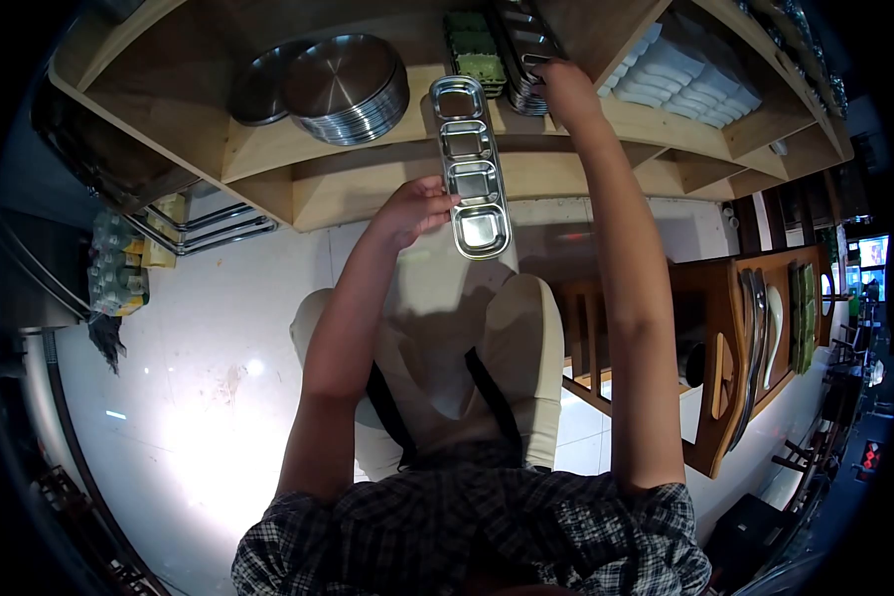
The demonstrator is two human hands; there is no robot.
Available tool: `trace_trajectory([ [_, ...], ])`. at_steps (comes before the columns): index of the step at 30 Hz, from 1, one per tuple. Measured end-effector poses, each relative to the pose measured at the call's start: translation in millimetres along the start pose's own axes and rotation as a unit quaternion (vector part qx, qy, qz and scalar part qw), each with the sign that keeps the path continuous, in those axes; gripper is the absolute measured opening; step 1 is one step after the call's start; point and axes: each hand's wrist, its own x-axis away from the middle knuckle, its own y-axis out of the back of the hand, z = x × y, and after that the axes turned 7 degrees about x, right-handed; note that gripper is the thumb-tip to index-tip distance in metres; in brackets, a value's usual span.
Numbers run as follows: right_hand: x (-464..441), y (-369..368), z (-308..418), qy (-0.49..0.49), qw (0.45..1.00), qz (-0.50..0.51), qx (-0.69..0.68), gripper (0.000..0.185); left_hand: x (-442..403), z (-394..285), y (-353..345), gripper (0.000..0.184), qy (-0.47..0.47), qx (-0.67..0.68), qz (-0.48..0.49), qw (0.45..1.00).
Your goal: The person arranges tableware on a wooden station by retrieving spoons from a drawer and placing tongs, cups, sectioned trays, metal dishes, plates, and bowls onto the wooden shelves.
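Observation:
My left hand (415,211) pinches the left edge of a shiny metal compartment tray (485,181). This long, narrow tray has several square wells in a row, all without contents. It is held in front of the shelf's edge, above my knees. Up on the shelf, my right hand (568,91) is closed at the near end of a stack of similar metal compartment trays (528,45). Its fingertips are partly hidden against the stack. Beside that stack are green rectangular dishes (475,50).
A wooden shelf unit (368,179) spans the front. On it are stacked round metal plates (348,89) to the left and white stacked dishes (690,79) to the right. A wooden cart (720,368) with trays stands at my right; bottles (117,263) are at the left.

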Motion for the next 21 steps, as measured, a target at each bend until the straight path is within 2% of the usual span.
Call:
trace_trajectory([
  [3,5,4,4,0.008,1.0,-0.011,-0.006,0.017,-4,4,0,0.028,-0.01,0.012,0.003,1.0],
  [6,24,11,25,-0.026,0.984,-0.172,-0.028,0.019,-8,5,1,0.027,-0.006,-0.005,-0.016,1.0],
  [10,85,22,77,-0.046,0.96,-0.261,-0.095,0.021,-13,8,4,0.026,-0.015,0.007,-0.012,1.0],
  [12,122,30,102,-0.021,0.946,-0.288,-0.147,0.025,-13,11,7,0.026,-0.021,0.012,-0.011,1.0],
  [14,156,35,120,-0.016,0.95,-0.265,-0.165,0.03,-16,17,10,0.025,-0.058,0.038,-0.017,0.997],
  [17,192,33,133,-0.001,0.95,-0.239,-0.201,0.034,-20,19,15,0.023,-0.064,0.022,-0.027,0.997],
  [18,198,32,135,-0.003,0.951,-0.237,-0.2,0.034,-20,21,13,0.022,-0.064,0.029,-0.056,0.996],
  [21,205,28,138,0.012,0.957,-0.209,-0.2,0.032,-16,17,6,0.022,-0.067,0.041,-0.04,0.996],
])
